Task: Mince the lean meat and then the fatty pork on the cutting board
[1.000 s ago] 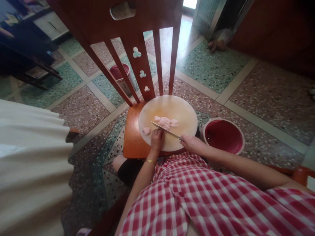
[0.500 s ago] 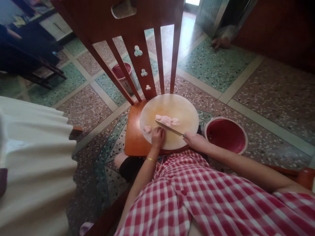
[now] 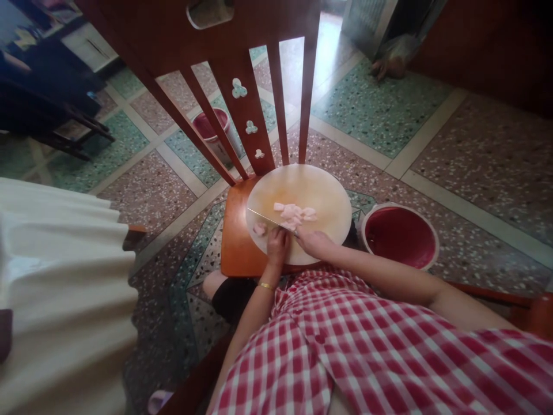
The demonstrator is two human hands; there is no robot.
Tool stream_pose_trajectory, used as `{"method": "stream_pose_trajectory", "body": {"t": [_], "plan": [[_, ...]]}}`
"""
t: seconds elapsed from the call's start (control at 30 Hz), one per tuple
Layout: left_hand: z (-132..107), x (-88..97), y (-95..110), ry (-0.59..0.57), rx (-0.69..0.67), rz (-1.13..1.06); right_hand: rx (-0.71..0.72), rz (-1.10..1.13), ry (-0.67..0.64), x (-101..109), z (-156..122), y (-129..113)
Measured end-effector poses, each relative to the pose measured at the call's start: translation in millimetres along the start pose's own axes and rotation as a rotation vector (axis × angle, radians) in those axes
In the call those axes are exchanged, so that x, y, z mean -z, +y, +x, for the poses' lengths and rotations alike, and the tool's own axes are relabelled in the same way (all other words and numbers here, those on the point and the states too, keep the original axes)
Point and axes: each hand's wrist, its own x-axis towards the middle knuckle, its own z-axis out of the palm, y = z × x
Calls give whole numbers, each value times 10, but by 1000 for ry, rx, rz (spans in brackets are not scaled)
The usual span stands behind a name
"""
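A round white cutting board lies on the seat of a wooden chair. My right hand is closed round the handle of a kitchen knife, whose thin blade points left across the board. Just below the blade, my left hand rests on the board with its fingers curled; whatever is under them is hidden. Several pale pink pieces of meat lie in a cluster beyond the blade. One more meat piece sits left of my left hand, beside the blade.
A red-lined bucket stands on the floor right of the chair. Behind the slatted chair back is another bucket. A table with a cream cloth is at the left. At the far left, part of a person shows.
My right hand has brought the knife left and toward me, so its blade now reaches over the board's left part, close to my left hand. My left hand stays nearly in place.
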Motion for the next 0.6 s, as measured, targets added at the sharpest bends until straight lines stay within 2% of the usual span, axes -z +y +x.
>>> {"method": "stream_pose_trajectory", "body": {"t": [0.1,0.3,0.43,0.6], "plan": [[5,-1,3,7,-3,3,25,10,17,-20,-12,81],[9,53,65,24,8,-16,-3,33,-1,-14,-448,465],[-24,82,69,62,17,-11,2,39,5,41,-535,402],[-39,58,39,23,4,-36,-16,25,-48,38,-361,179]]}}
